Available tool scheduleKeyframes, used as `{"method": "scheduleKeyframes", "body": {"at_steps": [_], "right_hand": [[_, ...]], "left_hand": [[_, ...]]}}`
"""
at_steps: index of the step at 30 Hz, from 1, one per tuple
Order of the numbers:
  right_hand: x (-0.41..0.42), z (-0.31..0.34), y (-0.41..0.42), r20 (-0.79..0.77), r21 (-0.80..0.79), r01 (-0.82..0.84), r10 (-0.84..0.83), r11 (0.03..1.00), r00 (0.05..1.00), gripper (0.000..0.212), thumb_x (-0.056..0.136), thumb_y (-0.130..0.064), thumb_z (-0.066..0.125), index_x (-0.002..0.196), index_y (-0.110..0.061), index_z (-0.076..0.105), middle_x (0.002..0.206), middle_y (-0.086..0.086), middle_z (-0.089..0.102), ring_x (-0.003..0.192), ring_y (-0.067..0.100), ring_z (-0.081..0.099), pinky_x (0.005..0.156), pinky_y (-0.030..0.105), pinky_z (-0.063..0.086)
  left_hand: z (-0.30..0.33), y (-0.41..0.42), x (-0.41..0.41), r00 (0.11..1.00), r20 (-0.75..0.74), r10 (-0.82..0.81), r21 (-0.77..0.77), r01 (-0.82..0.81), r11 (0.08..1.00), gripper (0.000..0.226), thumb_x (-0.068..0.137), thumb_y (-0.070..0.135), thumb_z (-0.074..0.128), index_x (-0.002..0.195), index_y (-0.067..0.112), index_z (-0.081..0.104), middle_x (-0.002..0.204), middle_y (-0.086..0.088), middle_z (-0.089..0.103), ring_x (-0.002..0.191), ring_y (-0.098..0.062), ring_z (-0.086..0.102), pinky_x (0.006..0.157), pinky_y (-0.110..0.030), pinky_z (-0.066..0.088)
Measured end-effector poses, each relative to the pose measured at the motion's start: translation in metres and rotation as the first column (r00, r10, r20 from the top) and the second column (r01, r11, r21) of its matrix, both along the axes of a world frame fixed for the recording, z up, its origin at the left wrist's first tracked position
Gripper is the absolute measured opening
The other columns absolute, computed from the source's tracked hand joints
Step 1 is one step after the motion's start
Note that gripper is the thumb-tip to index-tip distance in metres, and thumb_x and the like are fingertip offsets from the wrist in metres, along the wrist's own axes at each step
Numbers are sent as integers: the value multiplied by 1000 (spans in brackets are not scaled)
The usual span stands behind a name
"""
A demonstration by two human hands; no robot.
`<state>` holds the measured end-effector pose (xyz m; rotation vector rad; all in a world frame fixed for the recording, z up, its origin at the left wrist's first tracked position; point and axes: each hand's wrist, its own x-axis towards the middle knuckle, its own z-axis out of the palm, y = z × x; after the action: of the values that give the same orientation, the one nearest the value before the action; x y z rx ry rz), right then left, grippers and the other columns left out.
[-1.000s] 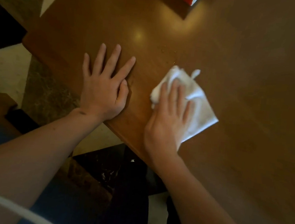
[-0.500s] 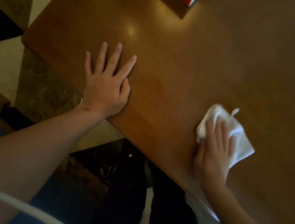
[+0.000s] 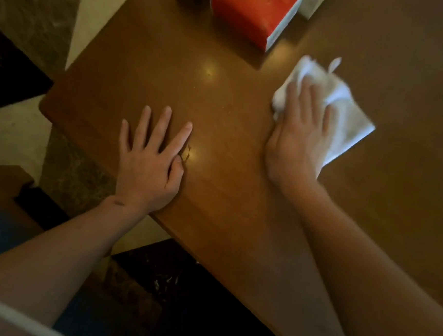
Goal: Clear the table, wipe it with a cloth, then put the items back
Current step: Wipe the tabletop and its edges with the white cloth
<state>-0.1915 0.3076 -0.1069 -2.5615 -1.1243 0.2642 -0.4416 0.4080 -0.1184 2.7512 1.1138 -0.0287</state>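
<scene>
Under my right hand (image 3: 297,145), pressed flat with fingers together on the white cloth (image 3: 345,117), the counter (image 3: 225,208) is mid-wipe; my left hand (image 3: 151,161) lies splayed, and next I judge strokes toward the red box (image 3: 253,9) beyond it.

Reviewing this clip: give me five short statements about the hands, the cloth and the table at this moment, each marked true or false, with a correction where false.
1. The right hand presses flat on the white cloth. True.
2. The left hand holds a second cloth. False: it lies flat and bare on the table, fingers spread.
3. A red box sits on the table beyond the cloth. True.
4. The cloth is draped over the red box. False: it lies on the tabletop, apart from the box.
5. The left hand rests near the table's edge. True.
</scene>
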Motion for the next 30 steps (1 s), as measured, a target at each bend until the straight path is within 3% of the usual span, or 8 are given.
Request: {"method": "scheduleKeyframes", "body": {"at_steps": [7, 13, 17, 22, 30], "right_hand": [[-123, 8, -95, -110, -31, -118, 114, 993, 987, 66, 99, -10, 50, 161, -15, 28, 170, 5, 18, 158, 19, 8, 127, 49, 7], [-120, 12, -113, -146, -66, -202, 190, 977, 971, 61, 102, -18, 43, 162, -23, 27, 170, -6, 17, 158, 16, 8, 128, 43, 1], [-102, 11, -94, -140, -42, -102, 95, 994, 986, 54, 105, -22, 39, 158, -19, 36, 168, -2, 25, 157, 17, 13, 127, 51, 11], [-89, 10, -43, -144, 38, 63, -56, 997, 988, 48, 109, -21, 37, 157, -17, 36, 168, 3, 26, 158, 16, 11, 128, 45, 5], [-92, 8, 34, -92, 35, 42, -39, 999, 995, 49, 110, -22, 33, 159, -15, 32, 169, 6, 21, 158, 21, 9, 128, 41, -3]], "left_hand": [[8, 1, 4, 999, -42, -12, -16, 11, 1000, 61, 104, 44, 32, 163, 35, 32, 174, -8, 22, 161, -40, 13, 125, -69, 10], [16, 27, -9, 1000, 21, -16, -45, 17, 999, 62, 107, 59, 20, 164, 37, 30, 174, -7, 21, 161, -36, 14, 125, -64, 11], [17, 85, -38, 999, 5, 53, -23, -53, 998, 61, 108, 59, 18, 163, 36, 31, 174, -9, 23, 161, -35, 14, 126, -60, 9], [2, 115, -50, 1000, 30, 4, 3, -4, 1000, 62, 108, 61, 19, 163, 34, 31, 172, -9, 27, 160, -35, 16, 127, -58, 9], [-5, 111, -49, 993, 116, -3, 56, -4, 998, 58, 109, 56, 24, 162, 35, 35, 171, -8, 29, 160, -34, 19, 128, -54, 8]]}}
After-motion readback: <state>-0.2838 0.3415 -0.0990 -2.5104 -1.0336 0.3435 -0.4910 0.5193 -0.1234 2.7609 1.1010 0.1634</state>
